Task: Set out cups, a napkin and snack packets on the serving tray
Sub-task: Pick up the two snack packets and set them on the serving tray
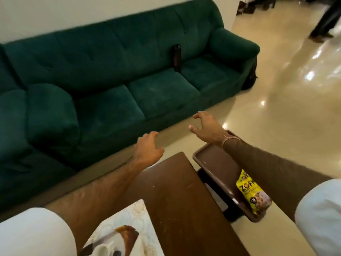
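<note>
A dark brown serving tray (212,159) sits to the right of a wooden table (177,191), partly under my right forearm. A yellow snack packet (251,193) lies in the tray's near end. My right hand (206,128) hovers beyond the tray's far end, fingers curled apart and holding nothing. My left hand (147,146) floats past the table's far corner, fingers spread and empty. At the bottom, a patterned white box (129,222) with a cup picture rests on the table by my left arm.
A long green sofa (110,74) fills the left and centre, with a dark bottle (176,58) standing on its seat. Glossy cream floor (276,108) stretches to the right. A person's legs (324,21) stand at the far top right.
</note>
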Action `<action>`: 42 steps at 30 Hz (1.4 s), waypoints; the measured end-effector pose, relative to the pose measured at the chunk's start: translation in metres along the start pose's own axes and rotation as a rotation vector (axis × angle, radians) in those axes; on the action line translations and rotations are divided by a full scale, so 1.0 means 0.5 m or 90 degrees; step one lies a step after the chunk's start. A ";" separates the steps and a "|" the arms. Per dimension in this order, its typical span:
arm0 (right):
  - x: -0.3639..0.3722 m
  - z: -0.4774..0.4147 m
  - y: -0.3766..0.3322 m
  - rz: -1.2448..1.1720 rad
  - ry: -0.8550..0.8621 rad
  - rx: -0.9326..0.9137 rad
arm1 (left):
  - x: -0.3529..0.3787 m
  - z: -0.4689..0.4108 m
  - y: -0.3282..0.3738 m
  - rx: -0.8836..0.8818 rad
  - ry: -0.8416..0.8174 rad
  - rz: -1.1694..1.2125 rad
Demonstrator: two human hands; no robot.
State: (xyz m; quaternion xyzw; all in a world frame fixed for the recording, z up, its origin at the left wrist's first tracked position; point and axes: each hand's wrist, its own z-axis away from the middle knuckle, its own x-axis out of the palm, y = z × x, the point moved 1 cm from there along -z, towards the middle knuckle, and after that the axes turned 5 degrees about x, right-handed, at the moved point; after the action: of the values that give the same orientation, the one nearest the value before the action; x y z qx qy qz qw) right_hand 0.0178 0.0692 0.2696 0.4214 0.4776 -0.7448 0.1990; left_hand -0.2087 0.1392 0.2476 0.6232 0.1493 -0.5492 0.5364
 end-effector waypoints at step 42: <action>0.165 0.224 0.862 -0.422 -0.124 0.354 | 0.852 -0.156 0.349 -0.182 -0.346 0.447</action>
State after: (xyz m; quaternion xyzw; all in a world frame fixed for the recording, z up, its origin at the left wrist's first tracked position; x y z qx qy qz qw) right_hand 0.2235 -0.2207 -0.0108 0.2105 0.3474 -0.9048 -0.1274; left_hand 0.1177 -0.0337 -0.0379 0.3891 -0.1423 -0.4518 0.7901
